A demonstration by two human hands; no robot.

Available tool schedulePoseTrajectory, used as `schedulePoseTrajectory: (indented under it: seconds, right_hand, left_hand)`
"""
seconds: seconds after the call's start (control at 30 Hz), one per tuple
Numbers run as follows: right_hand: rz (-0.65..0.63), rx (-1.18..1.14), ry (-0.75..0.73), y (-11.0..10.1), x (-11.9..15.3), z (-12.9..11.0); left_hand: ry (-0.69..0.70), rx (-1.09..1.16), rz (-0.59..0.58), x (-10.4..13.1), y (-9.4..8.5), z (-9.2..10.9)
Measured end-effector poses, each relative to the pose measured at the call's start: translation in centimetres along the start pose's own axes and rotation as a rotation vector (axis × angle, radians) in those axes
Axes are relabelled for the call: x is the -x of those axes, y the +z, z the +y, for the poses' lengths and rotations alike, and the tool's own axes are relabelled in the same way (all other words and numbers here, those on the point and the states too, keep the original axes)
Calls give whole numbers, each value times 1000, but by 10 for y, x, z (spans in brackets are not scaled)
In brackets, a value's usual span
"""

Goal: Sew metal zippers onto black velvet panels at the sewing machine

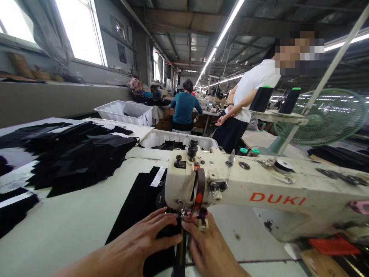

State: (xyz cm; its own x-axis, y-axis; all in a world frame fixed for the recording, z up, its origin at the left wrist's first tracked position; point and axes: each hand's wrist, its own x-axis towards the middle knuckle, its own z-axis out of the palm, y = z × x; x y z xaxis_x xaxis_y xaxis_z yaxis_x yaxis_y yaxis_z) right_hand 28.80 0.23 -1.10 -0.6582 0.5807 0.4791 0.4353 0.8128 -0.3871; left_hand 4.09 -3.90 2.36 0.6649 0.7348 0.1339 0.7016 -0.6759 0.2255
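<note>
A piece of black fabric (138, 198) with a white label lies on the table and runs under the head of a white sewing machine (184, 181). My left hand (150, 234) rests on this fabric, its fingers stretched out and the thumb apart, fingertips just left of the presser foot. From the needle area a narrow dark strip (180, 254) with a brownish line along it comes toward me. Along the strip's right side, my right hand (206, 240) has its fingers curled, the fingertips at its edge close to the needle. The machine head partly hides the fabric.
Stacks of black cut pieces (83, 154) cover the table's left side. Behind the machine are white bins (123, 111), thread cones (261, 99) and a green fan (319, 115). One person (186, 104) sits ahead; another (245, 96) stands at right, hands behind the back.
</note>
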Motion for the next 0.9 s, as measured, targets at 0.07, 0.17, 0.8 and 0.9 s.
schedulePoseTrajectory:
  seconds: [0.07, 0.17, 0.8, 0.9]
  right_hand:
    - [-4, -9, 3, -2, 0, -2]
    - [-23, -11, 4, -4, -1, -5]
    - [-12, 48, 58, 1, 1, 0]
    - [-11, 59, 64, 0, 2, 0]
  left_hand:
    - [-9, 19, -8, 0, 3, -3]
    - [9, 37, -3, 0, 4, -1]
    - [6, -39, 63, -5, 5, -9]
    - [5, -67, 104, -3, 10, -14]
